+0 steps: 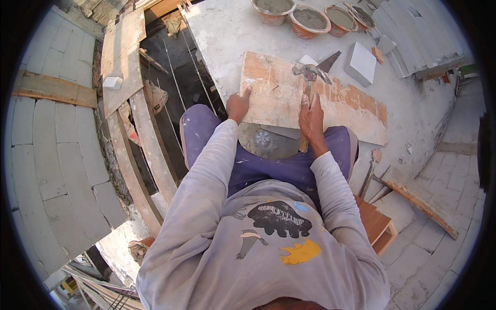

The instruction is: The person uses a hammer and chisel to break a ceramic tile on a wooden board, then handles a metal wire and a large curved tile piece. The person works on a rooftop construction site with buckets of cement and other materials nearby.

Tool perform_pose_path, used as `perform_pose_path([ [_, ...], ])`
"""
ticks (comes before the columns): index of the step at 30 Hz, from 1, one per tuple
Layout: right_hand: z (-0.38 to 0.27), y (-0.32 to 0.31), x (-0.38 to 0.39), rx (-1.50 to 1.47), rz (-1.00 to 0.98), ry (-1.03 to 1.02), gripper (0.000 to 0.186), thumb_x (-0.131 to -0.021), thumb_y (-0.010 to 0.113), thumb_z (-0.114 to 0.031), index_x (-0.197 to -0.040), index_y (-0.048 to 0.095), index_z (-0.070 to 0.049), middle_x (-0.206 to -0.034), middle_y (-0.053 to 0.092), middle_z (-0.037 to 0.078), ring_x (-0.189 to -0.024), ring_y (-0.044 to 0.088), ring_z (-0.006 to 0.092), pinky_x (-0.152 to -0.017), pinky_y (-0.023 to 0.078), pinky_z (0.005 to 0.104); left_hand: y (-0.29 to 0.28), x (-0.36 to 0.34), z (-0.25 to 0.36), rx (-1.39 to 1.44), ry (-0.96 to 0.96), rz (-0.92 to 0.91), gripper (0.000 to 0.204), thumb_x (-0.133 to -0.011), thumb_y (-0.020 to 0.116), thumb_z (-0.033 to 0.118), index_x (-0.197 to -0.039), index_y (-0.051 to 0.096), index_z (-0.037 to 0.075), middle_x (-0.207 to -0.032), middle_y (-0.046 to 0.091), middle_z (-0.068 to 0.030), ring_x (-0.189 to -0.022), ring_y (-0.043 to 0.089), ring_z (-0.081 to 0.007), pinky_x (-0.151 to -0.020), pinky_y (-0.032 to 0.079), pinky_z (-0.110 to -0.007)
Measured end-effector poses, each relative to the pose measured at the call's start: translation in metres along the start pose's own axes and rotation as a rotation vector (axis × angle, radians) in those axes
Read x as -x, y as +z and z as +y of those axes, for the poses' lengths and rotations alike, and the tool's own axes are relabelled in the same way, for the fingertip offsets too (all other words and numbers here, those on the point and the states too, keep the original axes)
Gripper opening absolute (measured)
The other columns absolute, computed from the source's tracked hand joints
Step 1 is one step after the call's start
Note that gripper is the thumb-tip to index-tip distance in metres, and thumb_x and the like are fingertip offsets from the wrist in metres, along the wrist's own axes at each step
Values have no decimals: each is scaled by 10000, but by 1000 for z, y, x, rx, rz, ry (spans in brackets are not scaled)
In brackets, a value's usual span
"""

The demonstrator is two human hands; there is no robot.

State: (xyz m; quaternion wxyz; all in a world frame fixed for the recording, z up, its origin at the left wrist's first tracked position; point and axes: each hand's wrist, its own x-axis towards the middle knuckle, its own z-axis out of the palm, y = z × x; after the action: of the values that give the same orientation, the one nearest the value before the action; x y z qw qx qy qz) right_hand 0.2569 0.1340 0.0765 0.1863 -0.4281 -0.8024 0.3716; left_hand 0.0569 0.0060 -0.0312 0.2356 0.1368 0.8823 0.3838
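I sit with a plaster-streaked wooden board (361, 113) across my lap. My left hand (237, 106) grips its left end, thumb near the upper face. A small nail (276, 87) sticks out of the board between my hands. My right hand (312, 119) is wrapped round the wooden handle of a claw hammer (310, 73), whose head is over the board's upper edge. A clear plastic bottle (262, 139) shows below the board, between my legs.
Mortar buckets (307, 31) line the far edge. A saw blade (329, 61) and white block (360, 64) lie beyond the board. On my left, planks (124, 62) border an opening crossed by thin bars (170, 72). A wooden box (377, 227) is at my right.
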Motion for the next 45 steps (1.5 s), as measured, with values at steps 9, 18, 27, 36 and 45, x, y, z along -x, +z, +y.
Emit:
perform_pose_path([
  [9,33,43,-15,-1239,-50,633,255,-1076,458,-318,-1130,495,-72,-713,426,-12,-499,399,79,-416,361,248,8,-6,-11,-92,-11,76,782,-968,449,654,-1004,724,-78,-1024,683,-340,-1012,660,-481,-903,502,-521],
  [18,49,39,-20,-1064,-148,626,246,-1079,423,-315,-1089,481,-76,-747,429,-4,-525,403,86,-430,363,257,-1,-9,-21,-73,16,69,811,-971,426,668,-1032,711,-89,-1047,675,-348,-1032,652,-489,-915,499,-532],
  [27,-74,-7,-83,469,-333,-577,392,-1011,531,-284,-1254,514,23,-824,673,237,-749,682,386,-662,540,466,-6,-6,-16,-96,-53,87,810,-979,404,670,-1008,723,-73,-1028,682,-342,-1017,660,-487,-883,511,-544],
  [36,-75,-17,-136,897,-827,-588,317,-977,566,-242,-1158,574,19,-877,689,274,-853,675,456,-778,525,538,14,-26,-14,-75,-22,103,804,-963,438,681,-947,729,-69,-968,697,-324,-958,674,-495,-834,531,-544],
  [45,-88,-25,-141,663,-500,-551,355,-1006,525,-283,-1207,558,8,-888,687,298,-825,668,473,-762,516,552,12,-12,-18,-46,-10,113,788,-947,469,685,-950,731,-59,-964,690,-336,-958,670,-495,-836,520,-550],
])
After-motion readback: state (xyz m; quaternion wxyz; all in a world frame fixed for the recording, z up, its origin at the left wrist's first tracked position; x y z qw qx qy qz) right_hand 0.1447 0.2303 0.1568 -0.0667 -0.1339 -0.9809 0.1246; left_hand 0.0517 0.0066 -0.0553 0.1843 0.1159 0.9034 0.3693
